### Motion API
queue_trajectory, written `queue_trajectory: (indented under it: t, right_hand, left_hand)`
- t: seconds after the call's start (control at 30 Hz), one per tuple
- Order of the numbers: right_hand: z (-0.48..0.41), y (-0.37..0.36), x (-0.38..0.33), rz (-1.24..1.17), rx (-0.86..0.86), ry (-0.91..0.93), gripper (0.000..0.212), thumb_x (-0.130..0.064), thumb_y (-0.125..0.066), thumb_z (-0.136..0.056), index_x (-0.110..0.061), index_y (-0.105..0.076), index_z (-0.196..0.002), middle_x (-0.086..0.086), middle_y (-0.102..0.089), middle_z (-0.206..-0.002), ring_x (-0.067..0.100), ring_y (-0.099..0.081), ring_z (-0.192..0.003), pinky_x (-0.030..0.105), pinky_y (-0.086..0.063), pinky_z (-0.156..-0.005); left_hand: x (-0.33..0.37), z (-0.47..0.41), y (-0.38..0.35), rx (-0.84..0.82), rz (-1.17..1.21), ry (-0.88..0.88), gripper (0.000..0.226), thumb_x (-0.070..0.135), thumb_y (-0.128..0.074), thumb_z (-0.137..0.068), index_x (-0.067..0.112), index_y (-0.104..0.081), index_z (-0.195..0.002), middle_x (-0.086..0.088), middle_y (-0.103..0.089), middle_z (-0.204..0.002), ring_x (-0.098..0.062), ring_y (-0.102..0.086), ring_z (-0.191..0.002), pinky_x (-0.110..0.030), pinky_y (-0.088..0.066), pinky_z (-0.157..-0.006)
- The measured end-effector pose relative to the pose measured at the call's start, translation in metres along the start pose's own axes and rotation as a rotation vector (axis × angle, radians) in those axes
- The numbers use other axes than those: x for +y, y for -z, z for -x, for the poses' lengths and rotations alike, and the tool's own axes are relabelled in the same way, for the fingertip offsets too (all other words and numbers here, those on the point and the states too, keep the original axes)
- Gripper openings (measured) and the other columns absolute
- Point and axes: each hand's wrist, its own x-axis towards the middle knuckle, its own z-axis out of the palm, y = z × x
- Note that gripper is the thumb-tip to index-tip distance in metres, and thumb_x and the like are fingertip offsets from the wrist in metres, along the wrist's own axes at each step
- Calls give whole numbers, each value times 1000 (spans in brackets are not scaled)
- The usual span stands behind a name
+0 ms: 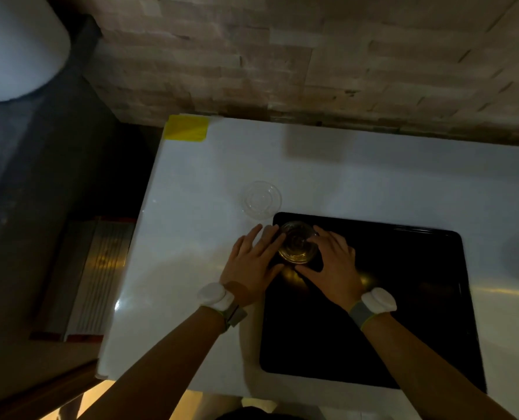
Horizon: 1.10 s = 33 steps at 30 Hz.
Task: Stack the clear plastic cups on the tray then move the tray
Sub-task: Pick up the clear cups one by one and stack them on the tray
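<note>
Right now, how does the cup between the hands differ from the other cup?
The cup between the hands stands on the black tray; the loose cup sits on the white table beside it. Left hand and right hand flank the first; nothing touches the second. Both are clear.

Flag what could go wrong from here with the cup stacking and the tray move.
1. The cup on the tray stands at the far-left corner of the black tray, near its rim; it may tip off once the tray moves.
2. The other clear cup is off the tray on the white table, faint in dim light and easy to knock.
3. The left hand and right hand flank the cup; squeezing could deform it.
</note>
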Motion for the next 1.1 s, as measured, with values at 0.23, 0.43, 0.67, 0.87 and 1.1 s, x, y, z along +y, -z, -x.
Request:
queue_trajectory:
  t: [0.23, 0.43, 0.67, 0.87, 1.1]
  right_hand:
    - [-14, 16, -18, -96, 53, 14, 64, -55, -72, -74, -24, -52, -125, 2, -39, -150, 23, -32, -135, 48, -25, -107]
    - [-93, 26, -55, -79, -9, -63, 51, -48, -55, -89, -22, -50, -132, 3, -60, -128, 27, -44, -122, 42, -30, -99]
    - [-136, 18, -88, 72, -226, -211, 23, -38, -56, -88, -20, -56, -74, 14, -63, -111, 36, -55, -109, 47, -42, -92]
    - [-135, 16, -90, -125, -187, -287, 30, -26, -60, -90, -14, -62, -117, 11, -63, -123, 31, -56, -114, 46, -43, -99]
    - [-134, 17, -94, -197, -116, -305, 17, -15, -58, -90, -11, -68, -104, 12, -69, -112, 32, -61, -107, 44, -47, -95]
  left_hand:
    - [-17, -2, 8, 131, 142, 141, 67, 47, -42, -93, 26, -17, -152, 1, -26, -159, -24, -19, -145, -45, -28, -113]
    - [-44, -47, 47, 277, 249, 532, 79, 43, -72, -77, 17, -38, -143, -7, -43, -147, -32, -40, -128, -46, -40, -99]
    - [-40, -93, 58, 95, 80, 561, 84, 53, -79, -63, 21, -46, -133, -7, -40, -138, -30, -37, -123, -45, -37, -95]
    - [-44, -87, 50, 97, 310, 485, 86, 36, -81, -69, 18, -37, -141, -9, -42, -138, -32, -49, -119, -45, -45, -96]
    - [-47, -78, 51, 34, 373, 430, 106, 31, -83, -69, 14, -18, -151, -11, -32, -147, -33, -54, -117, -38, -46, -95]
